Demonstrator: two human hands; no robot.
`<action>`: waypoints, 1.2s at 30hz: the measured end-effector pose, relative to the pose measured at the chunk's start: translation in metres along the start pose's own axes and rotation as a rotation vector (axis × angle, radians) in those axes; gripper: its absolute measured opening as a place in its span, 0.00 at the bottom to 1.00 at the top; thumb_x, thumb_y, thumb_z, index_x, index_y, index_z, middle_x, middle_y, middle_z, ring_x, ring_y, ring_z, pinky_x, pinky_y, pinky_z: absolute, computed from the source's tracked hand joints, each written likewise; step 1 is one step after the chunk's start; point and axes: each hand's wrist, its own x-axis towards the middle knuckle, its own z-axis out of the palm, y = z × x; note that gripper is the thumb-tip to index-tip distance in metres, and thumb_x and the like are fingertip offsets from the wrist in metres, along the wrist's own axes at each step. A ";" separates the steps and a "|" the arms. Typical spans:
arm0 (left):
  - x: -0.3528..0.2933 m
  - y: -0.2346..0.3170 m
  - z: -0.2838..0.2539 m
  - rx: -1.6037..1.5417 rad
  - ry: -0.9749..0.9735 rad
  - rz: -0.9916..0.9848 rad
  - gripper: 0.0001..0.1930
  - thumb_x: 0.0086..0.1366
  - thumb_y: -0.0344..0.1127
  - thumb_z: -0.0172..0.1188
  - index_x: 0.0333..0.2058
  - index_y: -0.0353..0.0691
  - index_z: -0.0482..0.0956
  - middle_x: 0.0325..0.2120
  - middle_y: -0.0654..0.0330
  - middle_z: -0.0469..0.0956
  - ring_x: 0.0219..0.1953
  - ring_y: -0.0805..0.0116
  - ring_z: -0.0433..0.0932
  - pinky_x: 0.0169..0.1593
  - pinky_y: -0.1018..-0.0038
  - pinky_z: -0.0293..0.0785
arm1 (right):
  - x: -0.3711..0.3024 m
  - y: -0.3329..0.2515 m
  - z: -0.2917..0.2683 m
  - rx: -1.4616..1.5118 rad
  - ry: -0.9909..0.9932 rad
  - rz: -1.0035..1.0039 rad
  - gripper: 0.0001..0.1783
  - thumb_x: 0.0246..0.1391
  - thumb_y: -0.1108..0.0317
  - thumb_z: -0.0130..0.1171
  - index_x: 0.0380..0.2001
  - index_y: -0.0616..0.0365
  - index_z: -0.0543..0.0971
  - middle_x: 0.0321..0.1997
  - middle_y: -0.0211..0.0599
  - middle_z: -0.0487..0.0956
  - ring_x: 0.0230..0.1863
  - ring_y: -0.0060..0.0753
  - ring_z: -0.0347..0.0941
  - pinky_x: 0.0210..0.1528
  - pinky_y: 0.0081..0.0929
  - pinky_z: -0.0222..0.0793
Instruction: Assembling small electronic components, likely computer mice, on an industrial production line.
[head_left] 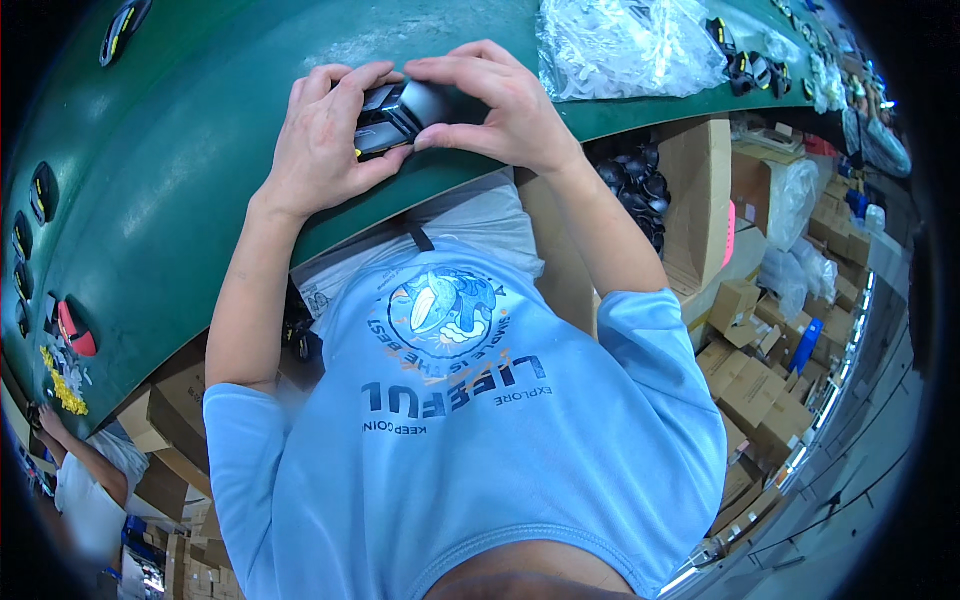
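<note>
Over the green table [200, 130], both my hands are closed around a black and grey palm-sized device [388, 122], shaped like a computer mouse, with a small yellow accent. My left hand [325, 145] wraps its left side, fingers over the top and thumb along the near edge. At the other end, my right hand [505, 110] pinches the smooth rounded grey part between fingers and thumb. The fingers hide parts of the device.
Right of my hands lies a clear plastic bag [630, 50] of pale pieces, beyond it several similar dark devices [755, 72]. More dark devices [40, 193] and a red piece [76, 330] sit at left. An open carton [700, 200] holds black parts. A co-worker [95, 485] is lower left.
</note>
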 end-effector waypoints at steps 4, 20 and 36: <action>-0.001 -0.002 0.001 -0.034 0.012 -0.003 0.43 0.51 0.42 0.79 0.66 0.43 0.72 0.54 0.61 0.85 0.57 0.53 0.76 0.64 0.57 0.69 | 0.000 0.009 0.003 -0.202 -0.057 -0.114 0.35 0.45 0.46 0.81 0.57 0.44 0.87 0.50 0.27 0.88 0.52 0.40 0.80 0.59 0.41 0.75; 0.001 -0.006 -0.004 -0.002 -0.051 0.072 0.42 0.52 0.35 0.78 0.65 0.38 0.70 0.61 0.54 0.78 0.61 0.50 0.74 0.63 0.57 0.72 | -0.013 0.012 0.008 -0.334 -0.087 -0.037 0.31 0.51 0.39 0.75 0.58 0.31 0.88 0.49 0.17 0.89 0.43 0.36 0.74 0.59 0.39 0.62; 0.073 0.069 -0.040 -1.587 0.227 -0.227 0.26 0.84 0.40 0.49 0.21 0.45 0.61 0.15 0.71 0.51 0.19 0.75 0.49 0.28 0.67 0.49 | -0.016 0.011 0.015 -0.385 -0.054 -0.004 0.31 0.52 0.31 0.71 0.55 0.31 0.89 0.35 0.30 0.86 0.45 0.44 0.77 0.61 0.46 0.64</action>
